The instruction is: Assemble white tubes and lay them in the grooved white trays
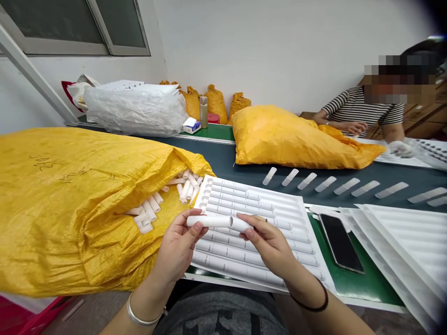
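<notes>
My left hand (181,237) is closed on a white plastic tube (213,221) between thumb and fingers. A second white tube (240,225) is gripped by my right hand (268,242); its near end meets the first tube's open end, and I cannot tell whether they are joined. Below both hands lies a white moulded tray (284,201) with rows of white tubes (226,255) bearing small dark print. Left of it, a yellow woven sack (63,200) lies open toward the tray, with loose white tubes (150,208) spilling at its mouth.
A phone (340,242) lies right of the tray, beside stacked white trays (401,246). Frosted tubes (324,184) stand in a line along the dark belt (213,153). Behind are another yellow sack (279,137) and a plastic-wrapped stack (136,109). A person in a striped shirt (352,104) works at right.
</notes>
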`<state>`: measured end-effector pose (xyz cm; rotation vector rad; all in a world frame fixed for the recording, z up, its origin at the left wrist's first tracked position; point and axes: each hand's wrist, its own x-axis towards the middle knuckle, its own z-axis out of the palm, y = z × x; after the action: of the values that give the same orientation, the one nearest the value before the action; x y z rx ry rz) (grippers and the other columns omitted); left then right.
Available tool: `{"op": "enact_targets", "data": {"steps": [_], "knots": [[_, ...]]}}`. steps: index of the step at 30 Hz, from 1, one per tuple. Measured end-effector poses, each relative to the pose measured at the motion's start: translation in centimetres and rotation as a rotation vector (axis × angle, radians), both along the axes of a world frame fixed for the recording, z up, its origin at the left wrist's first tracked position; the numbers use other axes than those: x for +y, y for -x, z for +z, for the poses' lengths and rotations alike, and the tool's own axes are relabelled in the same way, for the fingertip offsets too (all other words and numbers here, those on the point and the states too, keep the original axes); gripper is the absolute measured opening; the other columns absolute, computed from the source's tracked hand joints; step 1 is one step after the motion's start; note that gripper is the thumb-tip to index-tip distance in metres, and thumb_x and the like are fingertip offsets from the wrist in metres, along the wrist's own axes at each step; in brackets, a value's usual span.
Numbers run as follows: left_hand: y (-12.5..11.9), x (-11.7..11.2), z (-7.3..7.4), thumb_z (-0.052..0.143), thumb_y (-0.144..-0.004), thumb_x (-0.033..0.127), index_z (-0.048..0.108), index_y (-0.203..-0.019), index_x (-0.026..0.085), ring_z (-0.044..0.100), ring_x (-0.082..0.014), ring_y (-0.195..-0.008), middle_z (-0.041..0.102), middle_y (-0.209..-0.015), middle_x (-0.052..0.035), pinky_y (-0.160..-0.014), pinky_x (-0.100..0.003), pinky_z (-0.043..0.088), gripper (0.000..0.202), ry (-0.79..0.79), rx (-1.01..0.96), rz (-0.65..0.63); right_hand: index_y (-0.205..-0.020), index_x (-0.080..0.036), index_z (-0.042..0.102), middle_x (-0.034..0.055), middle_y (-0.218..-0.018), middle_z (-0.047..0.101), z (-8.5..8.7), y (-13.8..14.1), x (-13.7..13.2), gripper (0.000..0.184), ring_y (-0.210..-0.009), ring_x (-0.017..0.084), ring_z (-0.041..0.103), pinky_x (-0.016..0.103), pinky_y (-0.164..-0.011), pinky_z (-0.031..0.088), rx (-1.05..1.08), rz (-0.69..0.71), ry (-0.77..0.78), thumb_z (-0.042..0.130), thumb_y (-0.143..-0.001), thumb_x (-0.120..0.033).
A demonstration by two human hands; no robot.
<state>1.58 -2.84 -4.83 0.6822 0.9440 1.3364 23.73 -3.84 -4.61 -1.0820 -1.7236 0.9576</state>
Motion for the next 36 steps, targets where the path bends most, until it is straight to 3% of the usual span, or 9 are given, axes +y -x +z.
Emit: {"op": "enact_targets", "data": {"steps": [2,5,8,12,17,23,29,33,36], "knots": [[0.8,-0.3,0.0,0.079,-0.069,0.032,0.065,-0.096,0.018,0.064,-0.0101,-0.074,0.070,-0.086,-0.0002,-0.071,-0.020,0.053,0.034,-0.057,0.176,-0.041,-0.128,-0.029,0.058,0.0070,-0.111,0.060,0.2,-0.2,0.5,0.036,-0.105,0.019,0.058,0.034,-0.090,0.050,-0.087,0.019,-0.176,0.050,-0.094,-0.019],[1.9,-0.7,0.3,0.073,-0.075,0.035,0.068,-0.100,0.018,0.064,-0.0143,-0.076,0.071,-0.086,-0.0031,-0.069,-0.024,0.052,0.031,-0.152,0.502,-0.223,-0.130,-0.028,0.055,0.0077,-0.113,0.057,0.9,-1.0,1.1,0.042,-0.106,0.018,0.057,0.032,-0.091,0.048,-0.198,0.119,-0.350,0.050,-0.092,-0.012],[2.4,-1.0,0.6,0.067,-0.081,0.037,0.069,-0.109,0.020,0.065,-0.0174,-0.082,0.071,-0.095,-0.0052,-0.071,-0.026,0.051,0.032,-0.280,0.765,-0.336,-0.127,-0.027,0.054,0.0065,-0.111,0.060,1.2,-1.2,1.2,0.040,-0.105,0.018,0.058,0.030,-0.091,0.048,-0.216,0.129,-0.372,0.054,-0.091,-0.012],[2.6,-1.0,0.5,0.063,-0.085,0.032,0.067,-0.113,0.021,0.065,-0.0177,-0.091,0.071,-0.099,-0.0055,-0.080,-0.027,0.051,0.030,-0.505,0.968,-0.275,-0.119,-0.026,0.057,0.0050,-0.107,0.065,0.9,-1.1,1.4,0.030,-0.099,0.017,0.061,0.028,-0.087,0.048,-0.245,0.090,-0.325,0.058,-0.090,-0.018],[2.5,-1.0,0.0,0.062,-0.086,0.019,0.063,-0.116,0.019,0.065,-0.0163,-0.096,0.070,-0.101,-0.0064,-0.086,-0.026,0.051,0.030,-0.779,1.081,-0.135,-0.114,-0.024,0.061,0.0043,-0.097,0.068,0.9,-1.1,1.6,0.025,-0.083,0.016,0.062,0.026,-0.074,0.049,-0.256,0.044,-0.200,0.060,-0.090,-0.027],[2.5,-1.0,-0.2,0.062,-0.084,0.009,0.059,-0.122,0.020,0.064,-0.0161,-0.100,0.069,-0.106,-0.0065,-0.091,-0.027,0.051,0.040,-0.974,1.164,-0.011,-0.111,-0.023,0.067,0.0036,-0.086,0.067,1.0,-0.8,1.5,0.025,-0.076,0.016,0.060,0.026,-0.067,0.048,-0.205,-0.011,-0.062,0.060,-0.089,-0.034],[2.1,-0.9,-0.3,0.062,-0.082,0.003,0.056,-0.126,0.020,0.062,-0.0156,-0.098,0.068,-0.105,-0.0072,-0.088,-0.027,0.052,0.047,-1.074,1.146,-0.004,-0.107,-0.019,0.069,0.0062,-0.086,0.069,0.9,-0.2,1.4,0.029,-0.070,0.016,0.060,0.026,-0.061,0.048,-0.162,0.016,0.110,0.061,-0.087,-0.039],[1.6,-1.3,-0.2,0.061,-0.083,0.003,0.055,-0.126,0.019,0.062,-0.0158,-0.097,0.068,-0.103,-0.0078,-0.086,-0.027,0.052,0.047,-1.070,1.153,0.005,-0.105,-0.017,0.068,0.0069,-0.086,0.070,1.2,0.5,0.9,0.029,-0.071,0.016,0.061,0.027,-0.062,0.049,-0.136,0.054,0.069,0.060,-0.088,-0.039],[1.3,-1.6,-0.4,0.058,-0.085,0.006,0.052,-0.129,0.021,0.063,-0.0160,-0.096,0.068,-0.103,-0.0077,-0.086,-0.028,0.052,0.047,-1.036,1.154,-0.090,-0.107,-0.018,0.067,0.0070,-0.091,0.071,1.1,0.8,0.7,0.027,-0.077,0.017,0.064,0.027,-0.067,0.051,-0.183,0.153,0.052,0.058,-0.090,-0.037]]}}
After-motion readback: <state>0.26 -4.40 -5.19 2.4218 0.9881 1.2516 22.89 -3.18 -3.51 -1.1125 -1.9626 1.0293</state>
